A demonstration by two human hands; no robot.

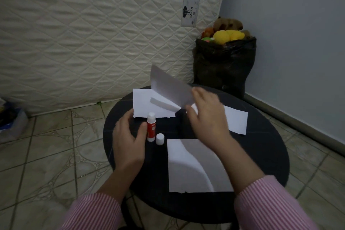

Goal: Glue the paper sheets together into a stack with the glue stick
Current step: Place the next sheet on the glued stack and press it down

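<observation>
Both hands work over the round dark counter (261,155). Nearest the person lies one paper sheet (186,173), flat and partly under the right forearm. Just beyond its far left corner stands the small white cap (160,139), and beside that the uncapped glue stick (150,127), upright, red-bodied, its white tip showing. The left hand (128,140) is curled beside the stick with the thumb against its body; whether the grip has closed cannot be told. The right hand (205,114) pinches a lifted sheet (168,86) by its near edge and holds it tilted above the far sheet (147,104), which lies flat. Another sheet (237,119) rests to the right.

Paper this thin is light and floppy; it probably handles best held by an edge or corner and lowered gently, or it will buckle or land askew. The stick seems stiff and light, best taken round its body.

Farther off a mattress (93,33) leans upright, and a black bag (224,65) of toys sits in the corner.
</observation>
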